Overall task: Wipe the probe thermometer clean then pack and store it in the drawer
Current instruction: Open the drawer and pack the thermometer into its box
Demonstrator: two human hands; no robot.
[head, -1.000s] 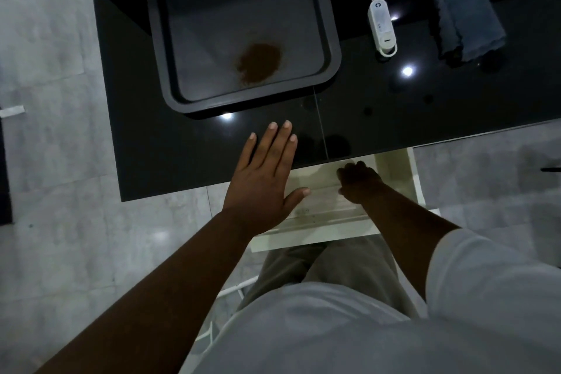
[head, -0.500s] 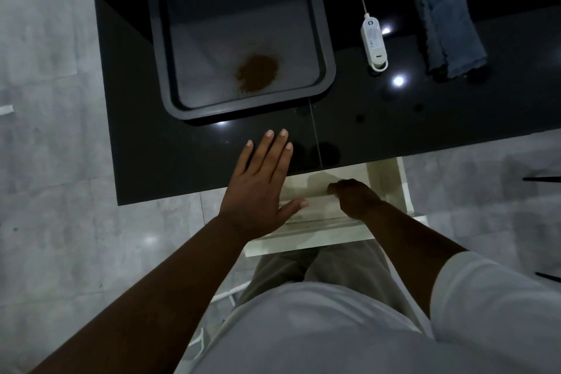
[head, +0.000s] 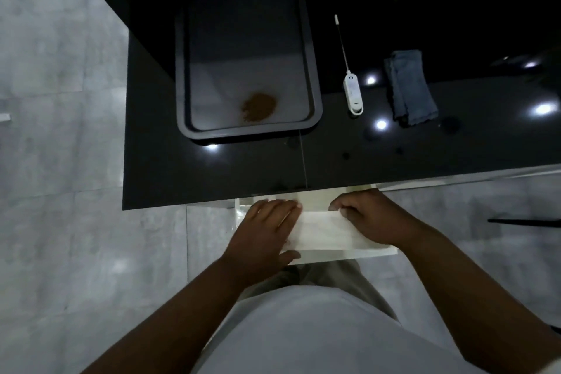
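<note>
The white probe thermometer (head: 352, 93) lies on the black countertop (head: 212, 167), its thin metal probe pointing away from me. A folded blue-grey cloth (head: 409, 88) rests just to its right. Below the counter's near edge a white drawer (head: 379, 250) stands pulled out. Over it, both my hands are on a flat white package (head: 324, 232). My left hand (head: 267, 231) lies flat across its left end. My right hand (head: 367, 215) has its fingers curled on the right end.
A dark tray (head: 249, 48) with a small heap of brown powder (head: 258, 107) sits on the counter's left half. Grey tiled floor (head: 60, 161) lies to the left and right of the counter. My own torso fills the bottom.
My left hand left the countertop and came down onto the white package over the drawer. The right hand now grips that package. The camera tilted, so more of the counter shows.
</note>
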